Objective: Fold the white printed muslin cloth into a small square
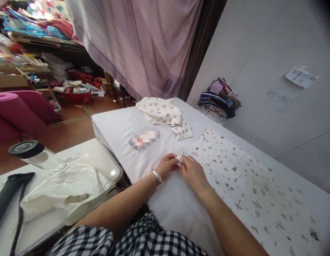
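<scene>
A long white cloth with small grey prints (234, 177) lies flat on the white-covered table (117, 131). At its near left corner, my left hand (168, 165) pinches a small bunched bit of white fabric (180, 157). My right hand (193, 172) grips the same bunch from the other side, fingers closed and fingertips close to those of my left hand. A crumpled white cloth with a grey print (165, 113) sits at the table's far end. Between it and my hands is a blurred patch (144, 139) whose content I cannot make out.
To the left, a side surface holds a clear jar with a black lid (39, 154), a white plastic bag (66, 188) and a black strap. Folded fabrics (218, 101) are stacked by the wall. A pink curtain (149, 42) hangs behind the table; pink rolls stand far left.
</scene>
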{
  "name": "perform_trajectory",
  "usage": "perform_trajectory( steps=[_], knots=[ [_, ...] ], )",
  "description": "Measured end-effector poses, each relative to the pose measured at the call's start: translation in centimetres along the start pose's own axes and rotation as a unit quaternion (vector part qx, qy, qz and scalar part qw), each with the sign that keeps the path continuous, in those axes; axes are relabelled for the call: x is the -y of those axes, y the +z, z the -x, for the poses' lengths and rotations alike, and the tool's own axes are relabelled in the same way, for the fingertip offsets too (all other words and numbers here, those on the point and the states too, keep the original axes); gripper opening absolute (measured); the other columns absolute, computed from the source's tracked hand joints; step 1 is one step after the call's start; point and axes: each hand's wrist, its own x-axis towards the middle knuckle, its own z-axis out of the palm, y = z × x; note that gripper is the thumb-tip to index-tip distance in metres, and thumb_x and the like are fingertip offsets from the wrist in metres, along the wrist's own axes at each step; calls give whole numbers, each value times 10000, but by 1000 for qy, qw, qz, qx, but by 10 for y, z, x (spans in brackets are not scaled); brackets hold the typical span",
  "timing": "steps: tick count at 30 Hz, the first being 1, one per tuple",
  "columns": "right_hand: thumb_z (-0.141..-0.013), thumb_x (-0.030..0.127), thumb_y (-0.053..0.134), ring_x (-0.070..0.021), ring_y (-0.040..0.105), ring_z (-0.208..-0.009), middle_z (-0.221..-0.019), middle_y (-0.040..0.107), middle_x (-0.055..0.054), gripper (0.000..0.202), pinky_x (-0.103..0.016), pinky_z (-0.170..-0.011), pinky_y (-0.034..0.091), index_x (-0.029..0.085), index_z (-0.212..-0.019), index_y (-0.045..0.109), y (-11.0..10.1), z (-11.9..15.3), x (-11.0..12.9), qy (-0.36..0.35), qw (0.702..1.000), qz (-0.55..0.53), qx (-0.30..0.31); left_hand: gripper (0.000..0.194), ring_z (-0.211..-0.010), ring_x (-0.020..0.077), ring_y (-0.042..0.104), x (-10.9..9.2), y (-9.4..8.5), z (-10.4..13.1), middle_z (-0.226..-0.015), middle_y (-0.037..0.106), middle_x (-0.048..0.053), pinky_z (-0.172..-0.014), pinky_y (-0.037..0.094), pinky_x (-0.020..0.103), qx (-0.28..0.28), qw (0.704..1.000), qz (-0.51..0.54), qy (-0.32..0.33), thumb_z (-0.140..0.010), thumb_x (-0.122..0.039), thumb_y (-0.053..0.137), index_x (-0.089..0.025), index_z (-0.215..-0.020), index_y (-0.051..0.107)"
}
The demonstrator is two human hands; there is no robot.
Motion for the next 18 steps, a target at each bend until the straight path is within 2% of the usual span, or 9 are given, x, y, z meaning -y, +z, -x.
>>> perform_trajectory(
  steps=[4,8,11,15,18],
  knots=[
    [-840,92,392,-177,528,-779,-826,578,-46,203,-262,-648,365,190,-909,556,6,-1,1,3,1000,-1,-4,293,-539,82,562,-3,-1,2,-629,585,-7,-560,469,210,1,1000,13,-4,-612,-257,743,-149,-753,510],
    [-846,85,374,-184,537,-824,-880,583,-65,259,-267,-692,391,169,-1020,546,9,0,1,15,999,-29,-5,359,-560,86,557,-5,0,3,-652,573,-12,-586,475,230,9,1000,-1,-9,-625,-386,737,-154,-779,511],
    [-840,90,379,-189,535,-837,-908,578,-75,276,-275,-715,410,148,-1059,535,12,3,6,27,998,-48,-9,454,-534,74,525,-3,2,4,-620,545,-38,-548,443,210,-13,998,-55,14,-558,-443,779,-157,-766,494],
    [-784,71,402,-208,522,-876,-922,563,-81,312,-303,-778,430,136,-1058,535,19,7,15,35,996,-74,-26,481,-487,57,477,1,0,3,-562,512,-60,-485,372,179,-35,993,-107,33,-556,-471,773,-155,-774,484],
    [-726,40,405,-217,518,-922,-947,557,-85,390,-310,-829,441,126,-1083,536,22,13,17,38,993,-98,-43,461,-495,64,493,2,-2,1,-586,526,-53,-501,393,192,-29,992,-121,31,-577,-478,748,-154,-772,483]
  ],
)
